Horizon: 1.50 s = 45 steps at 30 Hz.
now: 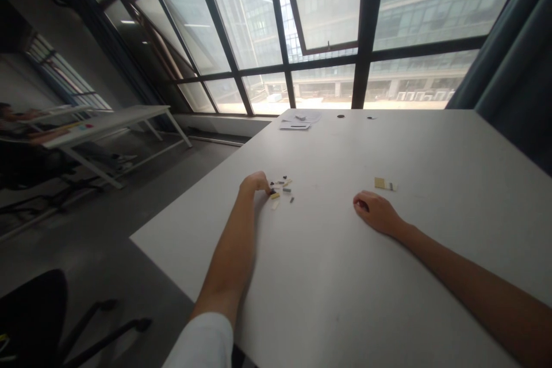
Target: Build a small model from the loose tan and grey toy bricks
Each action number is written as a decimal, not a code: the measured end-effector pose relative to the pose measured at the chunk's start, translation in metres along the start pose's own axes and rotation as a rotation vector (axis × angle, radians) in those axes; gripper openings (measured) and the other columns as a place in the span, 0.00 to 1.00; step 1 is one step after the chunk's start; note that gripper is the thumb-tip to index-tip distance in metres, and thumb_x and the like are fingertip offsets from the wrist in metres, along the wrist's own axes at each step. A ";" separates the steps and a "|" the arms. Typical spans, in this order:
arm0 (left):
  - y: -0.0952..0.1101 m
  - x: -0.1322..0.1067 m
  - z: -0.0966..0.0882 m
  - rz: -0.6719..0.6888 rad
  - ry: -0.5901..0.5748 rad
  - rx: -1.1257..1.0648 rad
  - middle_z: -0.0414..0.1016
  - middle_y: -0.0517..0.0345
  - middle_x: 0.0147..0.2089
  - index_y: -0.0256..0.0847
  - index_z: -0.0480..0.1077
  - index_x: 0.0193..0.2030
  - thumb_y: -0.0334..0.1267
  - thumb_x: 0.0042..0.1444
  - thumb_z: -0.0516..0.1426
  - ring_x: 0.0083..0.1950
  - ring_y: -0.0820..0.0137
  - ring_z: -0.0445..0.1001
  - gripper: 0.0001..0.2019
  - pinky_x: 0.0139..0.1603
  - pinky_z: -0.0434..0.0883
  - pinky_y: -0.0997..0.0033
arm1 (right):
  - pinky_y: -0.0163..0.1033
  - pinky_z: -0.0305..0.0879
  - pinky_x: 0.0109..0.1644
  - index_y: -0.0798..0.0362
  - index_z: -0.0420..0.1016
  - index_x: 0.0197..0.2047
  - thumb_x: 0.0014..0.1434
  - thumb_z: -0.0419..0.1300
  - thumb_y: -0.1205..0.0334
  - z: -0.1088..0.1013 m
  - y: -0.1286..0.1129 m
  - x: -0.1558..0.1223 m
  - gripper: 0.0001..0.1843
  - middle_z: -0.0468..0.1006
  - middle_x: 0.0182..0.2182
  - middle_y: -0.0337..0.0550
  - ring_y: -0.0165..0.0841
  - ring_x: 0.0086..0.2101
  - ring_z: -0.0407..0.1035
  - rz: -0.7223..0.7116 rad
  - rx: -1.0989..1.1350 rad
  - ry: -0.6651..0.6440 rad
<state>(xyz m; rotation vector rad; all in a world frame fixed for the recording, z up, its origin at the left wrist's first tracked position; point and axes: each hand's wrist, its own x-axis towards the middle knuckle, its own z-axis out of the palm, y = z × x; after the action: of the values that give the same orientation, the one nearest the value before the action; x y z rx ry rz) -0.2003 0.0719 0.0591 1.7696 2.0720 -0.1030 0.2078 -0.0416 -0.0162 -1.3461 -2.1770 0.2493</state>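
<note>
Pieces (287, 190), small and loose, lie in a scatter on the white table (319, 276), just beside the left hand's fingertips. They are black, grey, yellow and cream. The left hand (256, 181) bends in from the left, its fingertips down at a dark piece (272, 191) on the edge of the scatter; at this distance I cannot tell whether they grip it or merely touch it. The right hand (376, 211) rests on the table, well apart from the scatter, its fingers loosely curled; whether anything is inside, I cannot tell. Just beyond it lies a flat panel (385, 184), tan at one end and pale at the other, with a grey part on the pale end. Farther off, papers (313, 117) and a dark disc (340, 116) lie near the table's far edge. Past that stand windows (330, 0), with a curtain (513, 57) at right. At left, a person (9, 121) sits by another table (129, 116); a black chair (37, 310) stands nearer.
</note>
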 end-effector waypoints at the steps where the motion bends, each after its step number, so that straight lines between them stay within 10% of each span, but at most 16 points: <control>1: -0.002 -0.001 -0.001 -0.005 -0.016 -0.019 0.72 0.56 0.22 0.36 0.78 0.28 0.43 0.33 0.72 0.28 0.67 0.71 0.16 0.28 0.64 0.72 | 0.36 0.58 0.38 0.51 0.73 0.33 0.60 0.54 0.63 0.000 0.000 0.000 0.07 0.74 0.31 0.41 0.33 0.32 0.66 0.002 -0.001 0.000; 7: -0.001 -0.014 -0.012 0.049 -0.053 -0.182 0.60 0.64 0.17 0.35 0.79 0.33 0.46 0.38 0.70 0.22 0.75 0.58 0.18 0.23 0.55 0.73 | 0.36 0.58 0.38 0.50 0.74 0.34 0.59 0.55 0.64 0.003 0.003 0.001 0.07 0.75 0.31 0.41 0.33 0.33 0.67 0.005 -0.004 0.003; 14: 0.064 -0.034 -0.002 0.298 -0.016 -0.535 0.72 0.59 0.26 0.37 0.79 0.35 0.52 0.39 0.69 0.27 0.74 0.63 0.21 0.26 0.57 0.75 | 0.36 0.59 0.39 0.51 0.74 0.34 0.60 0.55 0.66 0.000 -0.003 0.002 0.07 0.74 0.31 0.41 0.32 0.33 0.67 0.000 0.003 0.002; 25: 0.169 -0.068 0.096 0.447 -0.261 -0.965 0.65 0.64 0.23 0.34 0.77 0.33 0.50 0.38 0.70 0.25 0.79 0.59 0.22 0.24 0.52 0.76 | 0.38 0.65 0.40 0.48 0.67 0.61 0.58 0.64 0.66 0.000 0.003 0.004 0.27 0.75 0.42 0.42 0.31 0.32 0.65 -0.015 0.165 0.185; 45: 0.174 -0.070 0.115 0.402 -0.431 -0.985 0.60 0.68 0.21 0.34 0.76 0.33 0.53 0.34 0.72 0.22 0.80 0.54 0.25 0.23 0.47 0.75 | 0.36 0.65 0.42 0.47 0.75 0.46 0.57 0.65 0.67 -0.004 -0.004 0.002 0.13 0.76 0.42 0.40 0.30 0.34 0.69 -0.087 0.195 0.168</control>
<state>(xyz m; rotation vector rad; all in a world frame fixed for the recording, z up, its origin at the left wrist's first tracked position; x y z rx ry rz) 0.0040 0.0039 0.0144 1.3096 1.0981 0.5162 0.2060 -0.0421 -0.0108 -1.1206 -2.0093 0.2951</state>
